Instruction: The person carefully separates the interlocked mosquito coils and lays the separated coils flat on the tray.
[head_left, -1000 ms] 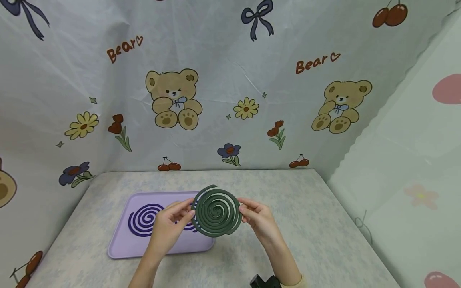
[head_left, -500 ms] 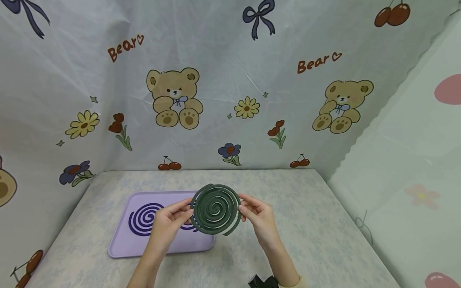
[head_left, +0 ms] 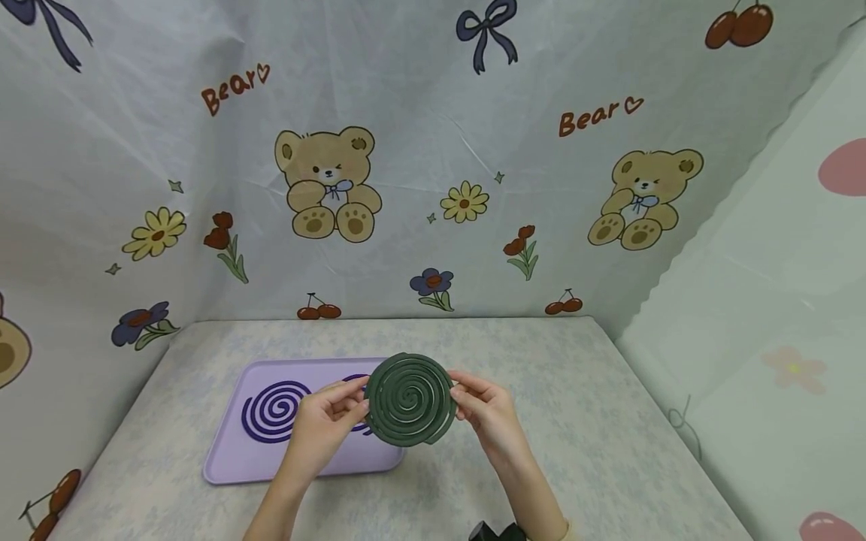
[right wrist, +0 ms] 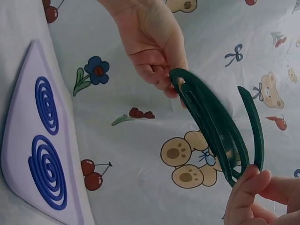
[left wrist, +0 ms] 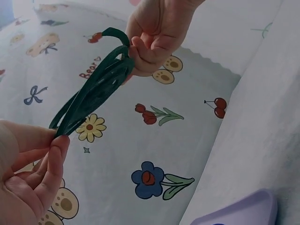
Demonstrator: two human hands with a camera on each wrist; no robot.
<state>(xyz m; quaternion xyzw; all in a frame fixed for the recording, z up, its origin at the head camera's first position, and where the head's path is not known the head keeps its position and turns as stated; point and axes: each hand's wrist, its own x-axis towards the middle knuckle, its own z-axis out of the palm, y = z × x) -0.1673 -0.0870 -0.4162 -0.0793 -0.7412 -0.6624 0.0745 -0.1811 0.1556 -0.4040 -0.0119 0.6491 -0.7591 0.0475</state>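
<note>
A dark green mosquito coil [head_left: 410, 400], its spiral face toward the head camera, is raised above the table. My left hand [head_left: 318, 428] pinches its left rim between thumb and fingers. On the opposite rim, my right hand [head_left: 492, 417] pinches the coil the same way. Both wrist views show the coil nearly edge-on, with loops spread apart; one strand end [right wrist: 255, 126] stands away from the rest in the right wrist view. Behind my left hand, a purple spiral coil [head_left: 280, 407] lies on a lilac tray [head_left: 226, 460]; a second purple coil [right wrist: 49, 171] there is partly hidden in the head view.
The tray rests on the left part of a pale mottled table [head_left: 595, 451]. A bear-printed cloth [head_left: 406, 113] hangs behind and at the left; a white sheet [head_left: 744, 300] is at the right. A black object [head_left: 497, 532] shows by my right forearm.
The green coil rose slightly with its outer strand separating, then came down a little, and its loops now lie closer together in the head view. Both hands keep their hold.
</note>
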